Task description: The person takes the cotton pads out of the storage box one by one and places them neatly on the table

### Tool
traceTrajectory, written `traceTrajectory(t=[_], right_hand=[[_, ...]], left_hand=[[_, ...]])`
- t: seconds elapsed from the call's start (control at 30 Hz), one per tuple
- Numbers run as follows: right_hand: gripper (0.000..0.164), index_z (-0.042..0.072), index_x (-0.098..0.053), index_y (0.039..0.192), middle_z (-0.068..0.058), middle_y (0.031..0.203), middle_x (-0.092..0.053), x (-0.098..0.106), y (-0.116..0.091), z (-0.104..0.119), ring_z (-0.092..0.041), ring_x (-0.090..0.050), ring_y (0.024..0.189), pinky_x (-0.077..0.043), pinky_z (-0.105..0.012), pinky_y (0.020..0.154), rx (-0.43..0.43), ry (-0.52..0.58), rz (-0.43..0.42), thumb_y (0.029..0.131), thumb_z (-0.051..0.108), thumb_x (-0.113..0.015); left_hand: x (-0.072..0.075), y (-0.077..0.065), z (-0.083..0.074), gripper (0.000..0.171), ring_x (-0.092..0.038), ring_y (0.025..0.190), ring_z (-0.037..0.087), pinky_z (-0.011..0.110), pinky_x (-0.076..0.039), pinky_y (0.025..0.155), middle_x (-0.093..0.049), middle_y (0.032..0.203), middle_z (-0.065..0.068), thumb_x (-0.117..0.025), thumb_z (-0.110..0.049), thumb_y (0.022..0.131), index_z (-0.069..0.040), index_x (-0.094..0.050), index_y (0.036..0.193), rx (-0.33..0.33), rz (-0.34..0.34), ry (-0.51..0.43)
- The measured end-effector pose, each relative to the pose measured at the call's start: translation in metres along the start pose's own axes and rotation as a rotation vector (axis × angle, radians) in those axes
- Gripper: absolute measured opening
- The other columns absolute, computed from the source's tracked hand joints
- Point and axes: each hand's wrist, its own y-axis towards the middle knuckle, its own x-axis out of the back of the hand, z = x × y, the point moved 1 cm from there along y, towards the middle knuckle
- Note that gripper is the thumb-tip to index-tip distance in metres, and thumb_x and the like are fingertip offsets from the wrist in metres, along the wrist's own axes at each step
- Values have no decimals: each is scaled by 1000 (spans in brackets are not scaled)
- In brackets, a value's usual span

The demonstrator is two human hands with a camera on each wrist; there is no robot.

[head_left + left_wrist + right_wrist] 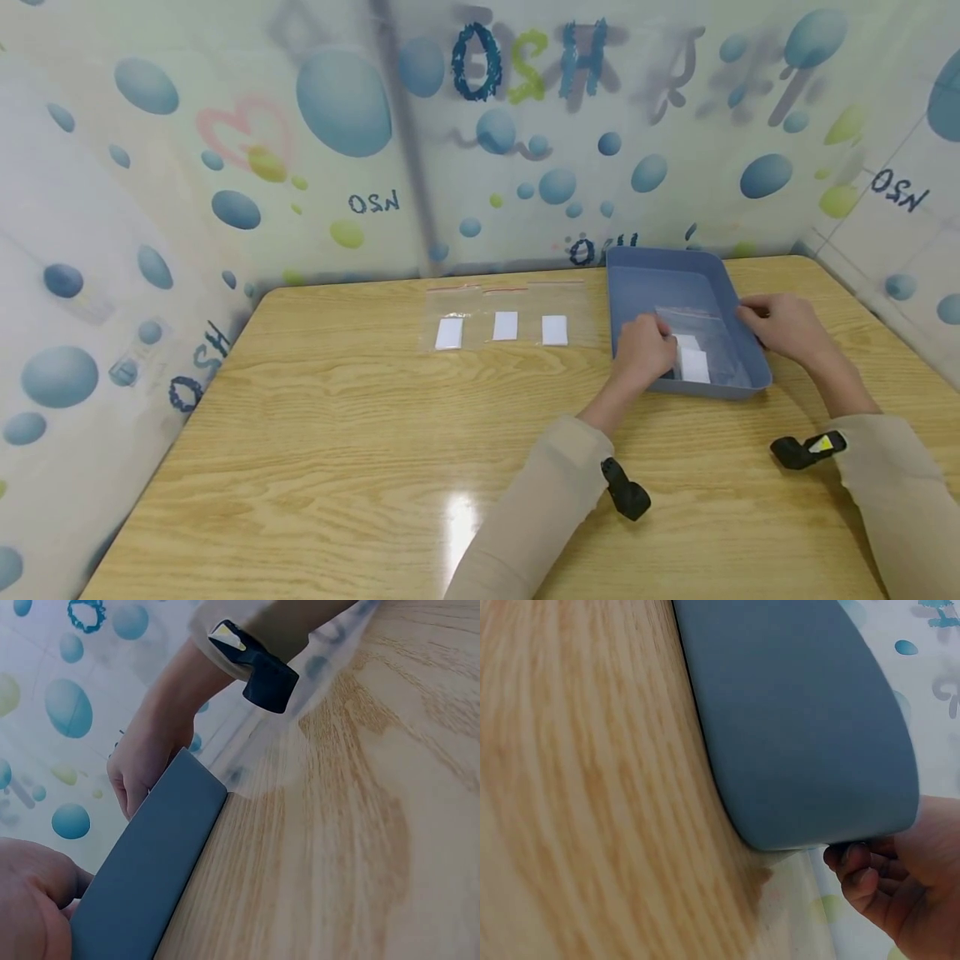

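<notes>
A blue-grey plastic tray stands at the back right of the table. Clear zip bags with white cards inside lie in its front part. My left hand reaches over the front left of the tray, fingers curled, and pinches the left edge of a zip bag; its fingertips are partly hidden. At the tray's right side my right hand grips the rim; in the right wrist view its curled fingers meet the tray wall. The left wrist view shows the tray's front wall beside the left hand.
Left of the tray, three clear zip bags with white cards lie in a row: a left card, a middle card and a right card. The wooden table meets patterned walls at the back and sides.
</notes>
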Motion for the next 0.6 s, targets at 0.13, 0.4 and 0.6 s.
traceTrajectory(t=[0.13, 0.4, 0.6], right_hand=[[35, -19, -63, 116, 1, 60, -56, 0, -1, 1, -16, -49, 52, -39, -30, 53, 9, 3, -7, 103, 12, -51], [36, -20, -62, 116, -1, 63, -60, 1, -1, 2, -18, -51, 56, -40, -31, 55, 11, 5, -19, 102, 11, -51], [37, -21, -61, 116, -5, 67, -63, 1, -1, 3, -18, -52, 57, -41, -31, 55, 8, 7, -13, 102, 11, -52]], left_hand=[[0, -1, -2, 13, -55, 62, 5, 20, -45, 53, -68, 86, -6, -61, -13, 100, -13, -74, 102, 13, -34, -3], [2, -2, 2, 14, -54, 57, 1, 16, -44, 50, -70, 81, -5, -64, -11, 99, -10, -77, 103, -94, -65, -70], [3, -2, 7, 15, -52, 50, -1, 16, -42, 45, -69, 74, -3, -63, -10, 100, -6, -78, 103, -210, -93, -165]])
